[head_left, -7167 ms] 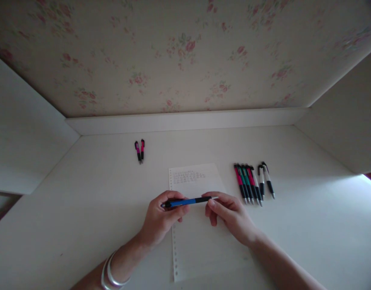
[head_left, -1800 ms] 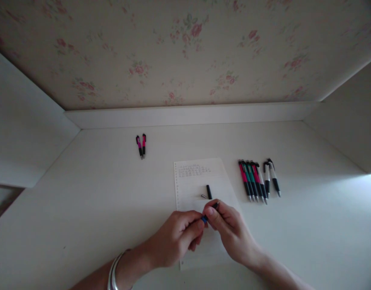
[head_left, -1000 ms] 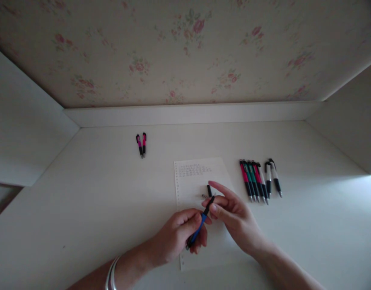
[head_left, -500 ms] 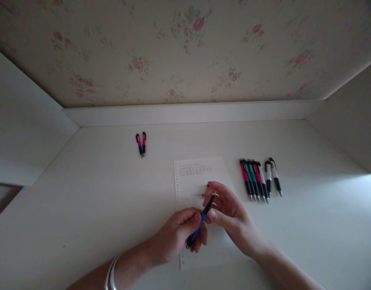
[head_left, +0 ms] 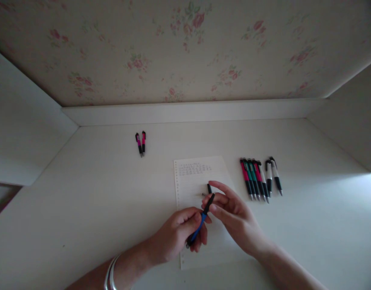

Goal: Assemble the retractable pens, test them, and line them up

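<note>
My left hand (head_left: 181, 233) is closed around a blue pen (head_left: 198, 227) with a black grip, its thumb lying along the barrel. The pen slants, with the grip end up and to the right, over the sheet of paper. My right hand (head_left: 235, 215) is at that grip end, thumb and curled fingers around it and index finger stretched further out. On the paper (head_left: 188, 185), beyond the right fingers, lies a short black piece (head_left: 209, 188), partly hidden. A tiny metal-looking part (head_left: 203, 195) is beside it, too small to make out.
Several pens (head_left: 254, 179) in pink, green and white lie in a row on the right, with two white pens (head_left: 273, 177) beside them. Two pink and purple pens (head_left: 141, 144) lie at the back left. The white desk (head_left: 107, 193) meets a flowered wall (head_left: 161, 52).
My right index finger has lifted and straightened, exposing more of the black piece on the paper. The bright glints near the pen's upper end are gone. My left hand has hardly moved.
</note>
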Demonstrator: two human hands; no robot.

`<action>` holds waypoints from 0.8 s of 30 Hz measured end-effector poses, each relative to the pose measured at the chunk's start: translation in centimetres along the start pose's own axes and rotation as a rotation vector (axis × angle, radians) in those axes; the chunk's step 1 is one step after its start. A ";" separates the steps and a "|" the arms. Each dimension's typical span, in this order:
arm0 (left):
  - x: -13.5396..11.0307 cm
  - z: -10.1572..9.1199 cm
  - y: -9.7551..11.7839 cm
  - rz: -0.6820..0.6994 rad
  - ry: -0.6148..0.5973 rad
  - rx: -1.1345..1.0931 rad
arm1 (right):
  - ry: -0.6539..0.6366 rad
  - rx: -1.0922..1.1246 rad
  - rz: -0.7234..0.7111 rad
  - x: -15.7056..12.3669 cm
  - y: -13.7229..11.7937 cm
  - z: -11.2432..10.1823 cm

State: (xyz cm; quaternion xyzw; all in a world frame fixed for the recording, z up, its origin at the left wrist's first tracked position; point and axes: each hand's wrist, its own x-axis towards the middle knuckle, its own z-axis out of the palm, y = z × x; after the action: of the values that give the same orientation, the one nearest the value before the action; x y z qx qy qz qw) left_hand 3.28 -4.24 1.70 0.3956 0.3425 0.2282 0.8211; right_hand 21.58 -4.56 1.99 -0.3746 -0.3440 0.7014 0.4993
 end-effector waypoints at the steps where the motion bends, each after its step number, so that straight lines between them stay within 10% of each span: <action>1: 0.0 0.0 0.0 0.007 -0.002 -0.005 | 0.007 0.002 0.019 0.0 0.0 0.0; 24: 0.0 0.0 0.2 0.013 -0.026 0.031 | 0.015 0.008 0.018 -0.2 0.1 -0.1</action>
State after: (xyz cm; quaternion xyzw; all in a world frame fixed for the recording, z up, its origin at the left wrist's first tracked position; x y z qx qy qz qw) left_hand 3.25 -4.17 1.86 0.4134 0.3327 0.2231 0.8177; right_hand 21.67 -4.74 1.87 -0.3808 -0.3340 0.7044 0.4972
